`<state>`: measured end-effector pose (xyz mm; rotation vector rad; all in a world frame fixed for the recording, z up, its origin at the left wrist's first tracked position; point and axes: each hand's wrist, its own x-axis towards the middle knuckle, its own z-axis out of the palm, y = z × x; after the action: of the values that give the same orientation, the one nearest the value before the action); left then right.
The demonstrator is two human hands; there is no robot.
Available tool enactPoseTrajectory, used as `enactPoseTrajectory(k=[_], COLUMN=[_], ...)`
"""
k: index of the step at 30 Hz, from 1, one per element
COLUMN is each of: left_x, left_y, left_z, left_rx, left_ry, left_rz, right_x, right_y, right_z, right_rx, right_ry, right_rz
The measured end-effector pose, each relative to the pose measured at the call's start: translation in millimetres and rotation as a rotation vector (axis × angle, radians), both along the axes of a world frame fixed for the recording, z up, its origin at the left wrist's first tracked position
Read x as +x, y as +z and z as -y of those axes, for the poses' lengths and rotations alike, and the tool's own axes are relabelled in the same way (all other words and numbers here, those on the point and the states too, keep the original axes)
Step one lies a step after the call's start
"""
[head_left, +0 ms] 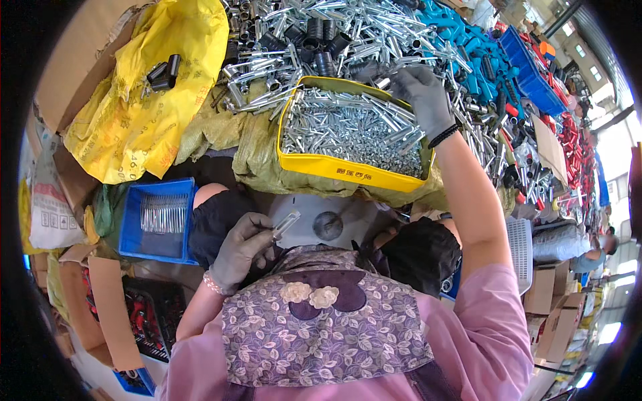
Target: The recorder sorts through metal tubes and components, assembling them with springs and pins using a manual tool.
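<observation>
- Reaching forward, our right hand in a grey glove stretches over the far rim of the yellow tray, its fingers curled down among loose silver metal tubes; we cannot tell whether it actually grips one.
- Our left hand, also gloved in grey, stays low near our lap and pinches one short metal tube between thumb and fingers, the tube pointing up and to the right.
- The yellow tray sits on an olive woven sack and is heaped with shiny metal tubes.
- Beyond the tray, more silver tubes lie spread across the table with black cylindrical sleeves among them.
- A blue bin holding thin metal pins stands to our left, just beside our knee.
- A yellow plastic bag lies at far left with a few black sleeves on it.
- Blue plastic parts pile up at far right, near red ones.
</observation>
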<state>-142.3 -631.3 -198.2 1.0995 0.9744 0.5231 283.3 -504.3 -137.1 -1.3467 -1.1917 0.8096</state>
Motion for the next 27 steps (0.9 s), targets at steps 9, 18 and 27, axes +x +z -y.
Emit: enactPoseTrajectory(k=[9, 18, 27], left_x=[41, 152, 183], left_y=[87, 137, 120], left_z=[-59, -140, -155], left_rx=[0.199, 1.344, 1.219], left_ry=[-0.044, -0.151, -0.528], left_rz=[0.185, -0.417, -0.532], right_x=[-20, -41, -43], right_y=[31, 48, 53], right_z=[32, 70, 91], right_rx=[0.022, -0.069, 0.593], right_ry=[0.027, 0.078, 0.049], right_rz=[-0.172, -0.383, 0.747])
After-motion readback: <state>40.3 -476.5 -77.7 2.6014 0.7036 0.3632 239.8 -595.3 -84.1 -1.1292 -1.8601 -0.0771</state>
